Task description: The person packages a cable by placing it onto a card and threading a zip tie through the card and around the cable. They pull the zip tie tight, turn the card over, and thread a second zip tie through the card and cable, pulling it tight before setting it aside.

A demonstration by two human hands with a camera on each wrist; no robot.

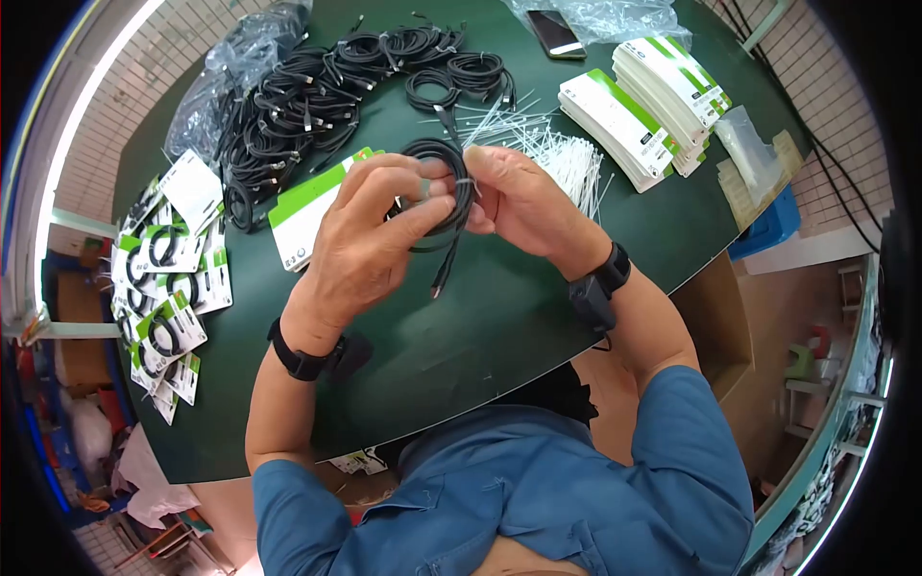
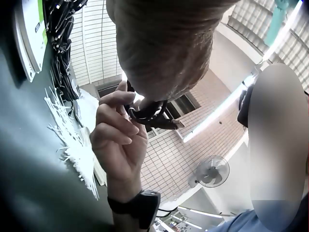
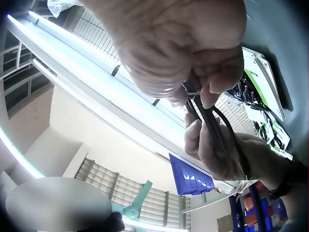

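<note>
Both hands hold a coiled black cable point(image 1: 463, 204) above the front middle of the green table point(image 1: 432, 355). My left hand point(image 1: 365, 230) grips the coil's left side, its fingers curled into the loop. On the other side my right hand point(image 1: 523, 197) pinches the bundle between thumb and fingers, where a pale tie point(image 1: 465, 180) crosses the strands. One plug end point(image 1: 438, 290) hangs below the coil. In the right wrist view, the bundled cable strands point(image 3: 210, 123) run between the two hands. The left hand hides part of the loop in the left wrist view.
Loose white cable ties point(image 1: 571, 168) lie just beyond the right hand. Heaped black cables point(image 1: 298, 106) fill the back left. Green-and-white cards point(image 1: 624, 125) are stacked at right, more point(image 1: 298, 221) behind the left hand. Carded cables point(image 1: 168, 288) pile at far left. A phone point(image 1: 557, 36) lies at back.
</note>
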